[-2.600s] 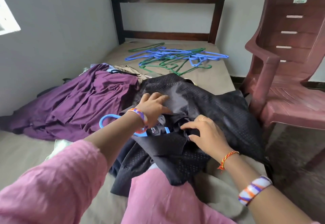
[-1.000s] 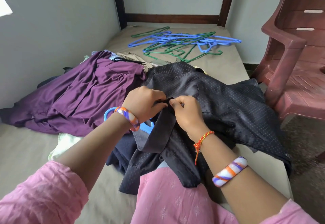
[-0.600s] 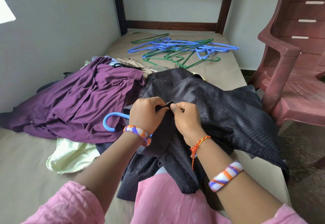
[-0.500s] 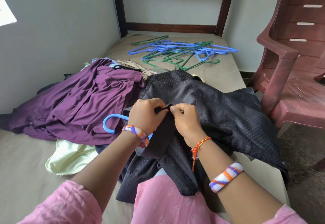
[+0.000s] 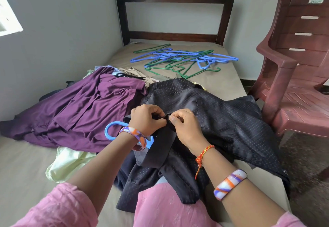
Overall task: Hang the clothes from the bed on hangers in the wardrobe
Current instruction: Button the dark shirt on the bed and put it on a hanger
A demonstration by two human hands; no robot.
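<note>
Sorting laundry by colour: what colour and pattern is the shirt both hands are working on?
The shirt is black with small pale dots, clearest in the head view.

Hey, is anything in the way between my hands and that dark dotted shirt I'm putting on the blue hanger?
Nothing visible is. The left hand and right hand both already pinch the dark dotted shirt at its collar, over the blue hanger. The wardrobe is out of view.
</note>
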